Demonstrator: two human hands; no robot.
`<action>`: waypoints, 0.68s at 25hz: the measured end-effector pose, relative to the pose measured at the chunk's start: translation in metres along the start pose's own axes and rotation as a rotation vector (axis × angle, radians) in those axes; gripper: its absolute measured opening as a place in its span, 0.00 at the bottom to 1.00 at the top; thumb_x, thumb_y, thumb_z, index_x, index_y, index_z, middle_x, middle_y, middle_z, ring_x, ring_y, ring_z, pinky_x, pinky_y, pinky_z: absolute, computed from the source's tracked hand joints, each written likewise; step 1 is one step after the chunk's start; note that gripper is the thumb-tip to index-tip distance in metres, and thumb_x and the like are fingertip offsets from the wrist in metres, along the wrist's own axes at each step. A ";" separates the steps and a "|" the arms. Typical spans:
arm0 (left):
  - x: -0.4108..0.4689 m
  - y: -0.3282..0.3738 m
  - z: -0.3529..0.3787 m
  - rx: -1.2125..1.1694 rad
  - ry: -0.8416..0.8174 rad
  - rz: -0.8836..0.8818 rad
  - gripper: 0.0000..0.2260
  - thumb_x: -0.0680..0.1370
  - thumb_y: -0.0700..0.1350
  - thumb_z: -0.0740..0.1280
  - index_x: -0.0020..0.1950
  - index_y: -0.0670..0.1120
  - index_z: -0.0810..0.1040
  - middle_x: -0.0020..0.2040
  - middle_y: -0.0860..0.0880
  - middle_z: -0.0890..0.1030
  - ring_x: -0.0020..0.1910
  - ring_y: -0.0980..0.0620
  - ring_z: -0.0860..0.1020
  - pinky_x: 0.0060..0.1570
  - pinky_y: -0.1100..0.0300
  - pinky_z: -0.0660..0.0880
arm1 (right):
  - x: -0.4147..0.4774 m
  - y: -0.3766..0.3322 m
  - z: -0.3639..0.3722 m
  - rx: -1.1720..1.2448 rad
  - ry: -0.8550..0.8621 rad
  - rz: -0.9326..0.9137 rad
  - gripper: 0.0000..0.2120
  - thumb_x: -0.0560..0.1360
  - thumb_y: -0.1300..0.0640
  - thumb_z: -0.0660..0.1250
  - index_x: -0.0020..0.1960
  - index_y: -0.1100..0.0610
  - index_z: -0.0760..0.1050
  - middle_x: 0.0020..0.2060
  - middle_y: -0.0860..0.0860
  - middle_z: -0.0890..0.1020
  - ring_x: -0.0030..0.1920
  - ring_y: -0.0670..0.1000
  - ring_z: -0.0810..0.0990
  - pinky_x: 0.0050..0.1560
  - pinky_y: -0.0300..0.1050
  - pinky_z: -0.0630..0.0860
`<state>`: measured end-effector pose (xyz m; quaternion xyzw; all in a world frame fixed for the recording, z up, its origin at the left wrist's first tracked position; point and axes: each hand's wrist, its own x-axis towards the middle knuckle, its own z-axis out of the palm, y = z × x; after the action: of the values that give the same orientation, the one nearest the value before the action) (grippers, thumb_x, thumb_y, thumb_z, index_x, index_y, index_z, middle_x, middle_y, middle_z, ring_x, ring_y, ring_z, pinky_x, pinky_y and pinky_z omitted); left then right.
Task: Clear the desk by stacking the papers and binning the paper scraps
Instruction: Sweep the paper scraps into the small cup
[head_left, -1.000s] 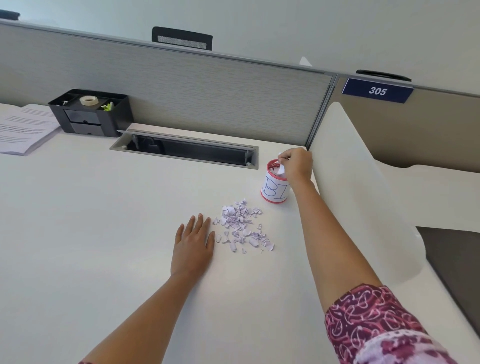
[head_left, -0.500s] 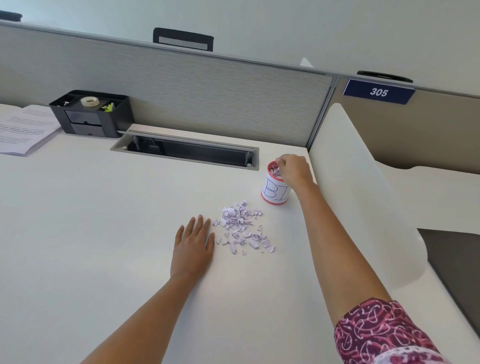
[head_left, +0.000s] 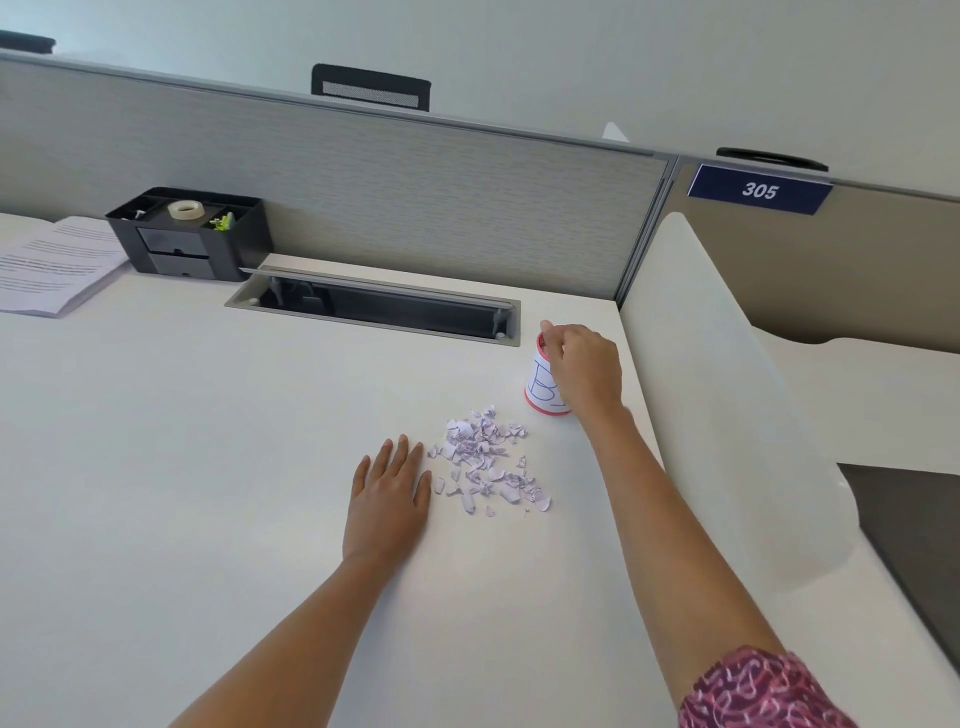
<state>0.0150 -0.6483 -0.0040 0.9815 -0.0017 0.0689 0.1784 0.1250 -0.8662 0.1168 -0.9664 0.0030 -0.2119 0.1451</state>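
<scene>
While the left hand (head_left: 387, 501) lies palm down on the white desk (head_left: 156, 467), its fingers straight and close together and holding nothing, the right hand (head_left: 584, 364) hangs over the mouth of a small bin (head_left: 537, 387) at the far right of the desk. That hand's fingers are curled and bunched downward at the bin's rim; whether they pinch a scrap cannot be told, since the knuckles hide the tips. The bin is a little white cup with red bands at top and bottom and a blue letter "B" drawn on its side; the hand covers part of it. A loose heap of pale lilac paper scraps (head_left: 485, 457) lies on the desk just right of the left hand and near the bin's base, on its near-left side. At the far left edge, well apart from both hands, a stack of printed papers (head_left: 49, 265) lies beside a black desk organiser (head_left: 189, 234) with a roll of tape (head_left: 185, 209) on top. Between the organiser and the bin, an open cable slot (head_left: 374, 306) runs along the far side of the desk below the grey partition (head_left: 363, 182). A blue sign (head_left: 759, 190) reading 305 hangs on the partition at the far right. A patterned pink sleeve (head_left: 758, 691) shows on the right arm at the near edge.
</scene>
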 end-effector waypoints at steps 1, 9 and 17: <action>0.000 0.000 0.000 -0.001 -0.002 0.000 0.33 0.74 0.58 0.36 0.76 0.51 0.60 0.77 0.52 0.58 0.77 0.53 0.53 0.74 0.56 0.45 | -0.014 -0.001 0.004 0.135 0.127 -0.006 0.18 0.80 0.50 0.55 0.53 0.60 0.79 0.51 0.56 0.82 0.51 0.58 0.79 0.51 0.48 0.71; -0.001 0.000 -0.002 -0.017 -0.017 -0.016 0.22 0.82 0.51 0.49 0.76 0.51 0.59 0.77 0.52 0.57 0.77 0.54 0.51 0.74 0.56 0.45 | -0.170 -0.020 0.052 0.104 -0.363 0.082 0.52 0.62 0.22 0.37 0.78 0.52 0.44 0.77 0.55 0.48 0.77 0.56 0.47 0.75 0.50 0.47; 0.000 0.000 -0.002 -0.021 -0.020 -0.012 0.22 0.82 0.52 0.47 0.76 0.51 0.59 0.77 0.52 0.57 0.77 0.54 0.51 0.74 0.57 0.44 | -0.153 -0.049 0.077 0.059 -0.339 0.110 0.48 0.65 0.22 0.43 0.77 0.47 0.48 0.77 0.54 0.45 0.77 0.59 0.43 0.74 0.57 0.44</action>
<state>0.0147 -0.6476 -0.0021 0.9802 0.0018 0.0579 0.1892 0.0147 -0.7874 0.0013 -0.9821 0.0252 -0.0377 0.1831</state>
